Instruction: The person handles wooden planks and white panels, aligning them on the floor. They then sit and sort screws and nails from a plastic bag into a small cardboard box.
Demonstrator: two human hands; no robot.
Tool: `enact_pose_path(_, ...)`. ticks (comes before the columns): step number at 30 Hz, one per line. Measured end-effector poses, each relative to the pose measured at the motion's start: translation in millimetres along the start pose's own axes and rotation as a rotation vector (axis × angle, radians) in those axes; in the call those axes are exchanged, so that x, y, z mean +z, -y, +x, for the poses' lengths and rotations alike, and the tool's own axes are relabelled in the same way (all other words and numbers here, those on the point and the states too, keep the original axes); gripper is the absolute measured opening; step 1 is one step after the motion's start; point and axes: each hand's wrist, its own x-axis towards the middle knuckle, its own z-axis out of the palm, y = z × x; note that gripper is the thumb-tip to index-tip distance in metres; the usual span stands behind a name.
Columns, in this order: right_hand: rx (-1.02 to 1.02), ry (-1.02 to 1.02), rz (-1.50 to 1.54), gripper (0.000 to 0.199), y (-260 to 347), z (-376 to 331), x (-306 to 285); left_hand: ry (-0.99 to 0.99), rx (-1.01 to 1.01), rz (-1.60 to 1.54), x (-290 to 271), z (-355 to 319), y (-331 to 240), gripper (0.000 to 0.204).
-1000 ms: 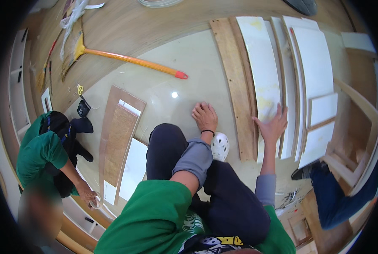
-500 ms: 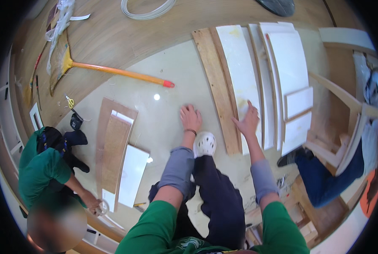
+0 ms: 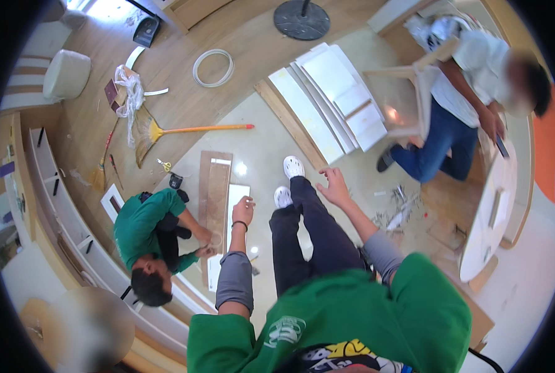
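My left hand [image 3: 243, 210] hangs in front of me with its fingers loosely curled, and I see nothing in it. Below it in the picture lie the brown board [image 3: 215, 196] and a white panel [image 3: 237, 194]. My right hand [image 3: 334, 186], fingers apart and holding nothing, is nearest the low end of a bare wooden plank [image 3: 290, 123]. That plank edges a stack of white boards [image 3: 330, 78] spread on the floor. My hands are apart from each other, on either side of my legs and white clogs [image 3: 293, 166].
A co-worker in green [image 3: 147, 227] crouches at left, hands over the brown board. Another person [image 3: 457, 105] kneels at right beside a wooden chair frame [image 3: 408, 74], holding a phone [image 3: 502, 147]. A broom [image 3: 196, 128], cable coil [image 3: 213, 68], scissors [image 3: 164, 165] and loose hardware [image 3: 402, 208] lie about.
My view has risen and widened, as if I straightened up. My right hand has come away from the white boards, and my left hand has drawn back and curled its fingers.
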Motion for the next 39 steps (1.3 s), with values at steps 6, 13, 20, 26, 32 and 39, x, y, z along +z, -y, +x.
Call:
enact_pose_path(6, -0.240, -0.074, 0.083, 0.034, 48, -72, -132, -0.313, 0.361, -0.065, -105, -123, -109, 0.021)
enact_pose_path(13, -0.639, -0.058, -0.025, 0.029, 108, -58, -200, -0.662, 0.379, -0.820, -113, -225, -145, 0.015)
enact_pose_path(20, -0.826, 0.556, -0.502, 0.043, 175, -64, -166, -0.801, -0.144, -0.676, 101, -362, -61, 0.015)
enact_pose_path(26, -1.118, 0.877, -0.864, 0.044, 253, -138, -71, -1.202, -0.624, -1.003, 241, -477, -26, 0.013)
enact_pose_path(32, -1.476, 1.234, -0.968, 0.046, 345, -287, 12, -1.701, -0.980, -1.365, 343, -554, -2, 0.012)
enact_pose_path(39, -1.952, 1.546, -0.869, 0.053, 398, -545, 169, -1.231, -1.383, -1.561, 562, -529, 25, 0.035)
